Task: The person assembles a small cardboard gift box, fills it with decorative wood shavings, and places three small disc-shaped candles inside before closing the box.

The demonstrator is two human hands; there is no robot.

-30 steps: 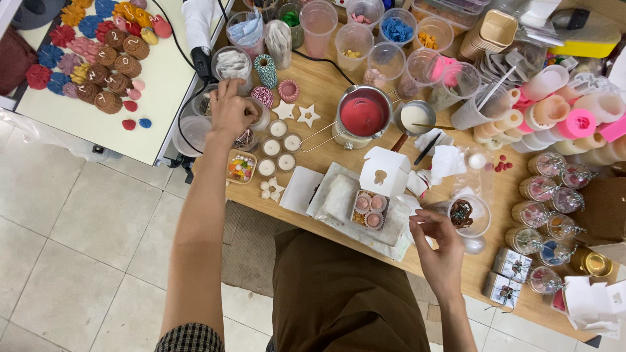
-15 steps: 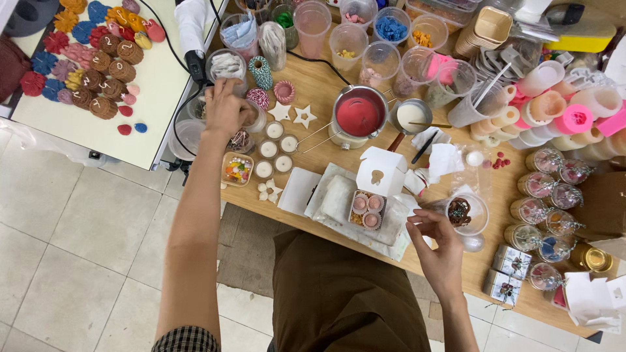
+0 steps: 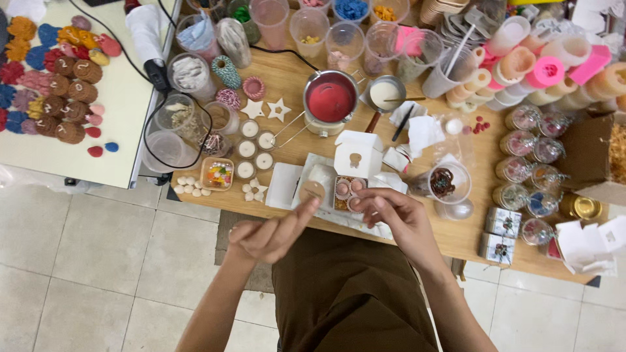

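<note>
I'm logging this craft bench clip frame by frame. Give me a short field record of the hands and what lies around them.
left hand: holds a small round tan disc at its fingertips
right hand: fingers curled, beside the disc
nearest: open white box of pink pieces
behind: pot of red wax
surface: wooden table

Pale tiled floor [image 3: 85, 261] with grey grout. Wooden worktable [image 3: 469, 238] crowded, white side table [image 3: 117, 114] abutting left. Even light.
</note>
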